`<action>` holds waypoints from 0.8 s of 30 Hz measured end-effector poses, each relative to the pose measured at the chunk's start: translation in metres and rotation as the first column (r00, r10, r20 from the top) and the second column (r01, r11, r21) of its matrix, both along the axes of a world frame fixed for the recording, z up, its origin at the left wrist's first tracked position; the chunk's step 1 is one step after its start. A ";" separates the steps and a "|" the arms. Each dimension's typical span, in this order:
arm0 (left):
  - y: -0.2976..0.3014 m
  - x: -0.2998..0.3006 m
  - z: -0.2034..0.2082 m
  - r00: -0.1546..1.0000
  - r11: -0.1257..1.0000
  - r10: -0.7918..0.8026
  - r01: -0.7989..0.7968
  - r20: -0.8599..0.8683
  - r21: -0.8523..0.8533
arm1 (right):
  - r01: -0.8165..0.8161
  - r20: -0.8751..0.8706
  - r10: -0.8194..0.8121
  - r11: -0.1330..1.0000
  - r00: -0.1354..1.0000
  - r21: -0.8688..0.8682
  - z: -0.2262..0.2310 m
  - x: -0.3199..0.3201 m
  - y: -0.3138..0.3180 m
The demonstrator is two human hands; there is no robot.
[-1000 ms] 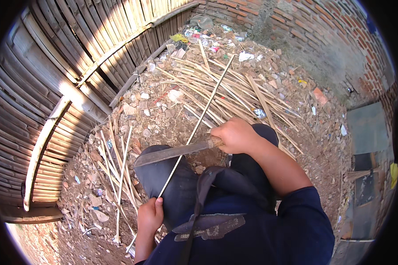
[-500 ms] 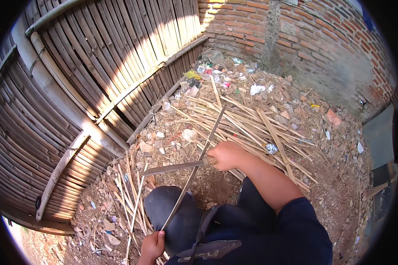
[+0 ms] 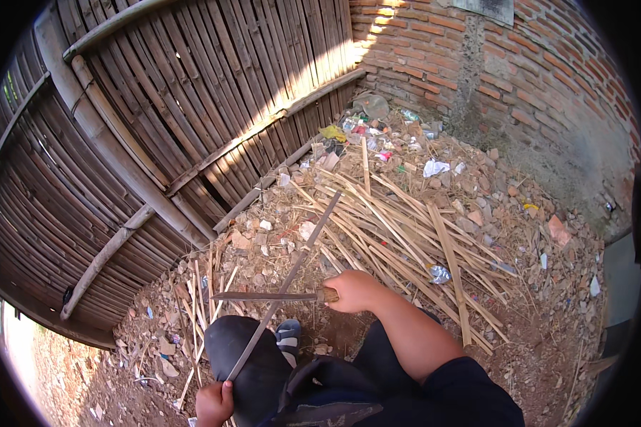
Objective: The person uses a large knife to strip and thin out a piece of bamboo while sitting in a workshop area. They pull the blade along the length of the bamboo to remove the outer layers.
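My right hand (image 3: 352,290) is closed round the wooden handle of a knife (image 3: 253,296) with a long, straight dark blade. The blade points left and lies across a long, narrow bamboo strip (image 3: 252,342). Low at the left, my left hand (image 3: 214,403) grips the near end of this strip, thumb on top. From there the strip slants up past my bent knee, its far end over the pile of pale split sticks (image 3: 406,249). Whether the edge bites into the strip cannot be made out.
Several more sticks (image 3: 196,299) lie left of my knee. A bamboo slat wall (image 3: 228,92) rises at the left, a brick wall (image 3: 420,50) at the back. Rubble and litter cover the ground, with white scraps (image 3: 435,168) and crumpled foil (image 3: 439,274).
The knife has slid along the strip toward my left hand, and its blade lies more level. Both hands sit lower and further left in the picture; the whole view has shifted.
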State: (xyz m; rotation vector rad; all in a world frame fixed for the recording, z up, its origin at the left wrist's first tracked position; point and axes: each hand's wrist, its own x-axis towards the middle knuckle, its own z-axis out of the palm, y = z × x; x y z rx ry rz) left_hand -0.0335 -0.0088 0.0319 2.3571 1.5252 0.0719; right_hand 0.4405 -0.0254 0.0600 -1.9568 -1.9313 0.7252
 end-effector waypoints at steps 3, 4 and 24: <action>-0.007 0.005 0.018 0.997 0.999 0.032 -0.030 0.069 -0.042 | 0.009 0.032 -0.012 0.997 0.999 0.076 -0.003 0.006 -0.009; -0.012 0.010 0.034 0.996 0.988 0.086 -0.083 0.020 -0.130 | 0.011 0.041 -0.017 0.989 0.999 0.149 -0.006 0.003 -0.009; -0.012 0.015 0.004 0.981 0.995 -0.041 0.023 0.187 0.094 | -0.048 0.115 0.039 0.996 0.993 0.079 -0.004 -0.054 0.000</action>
